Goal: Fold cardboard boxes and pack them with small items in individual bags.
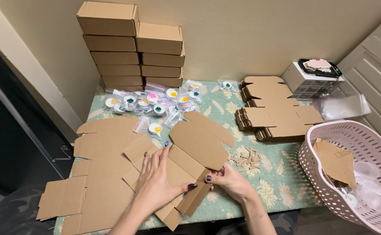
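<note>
Table [242,114] with a pale green leaf-patterned cloth, set against a beige wall; two stacks of assembled brown cardboard boxes [131,48] stand at its far edge, the left stack taller than the right; a large unfolded box blank [97,174] lies flat at the near left corner; a pink perforated basket [364,174] sits off the right edge, holding torn cardboard and clear plastic; a pile of flat die-cut box blanks [273,111] rests at centre right, with a small clear drawer unit [310,80] behind it by the wall; the partly folded box blank [190,161] lies at the near centre, overlapping the large flat blank, its rounded lid flap raised toward the far side; left hand [157,182] pressed flat on the panel of this blank, fingers spread wide; right hand [229,180] pinching the blank's right side flap between thumb and fingers; small clear bags of round discs [151,102] with yellow, pink and green centres are scattered before the box stacks; a little heap of cardboard scraps [247,157] lies just right of the folded blank.
</note>
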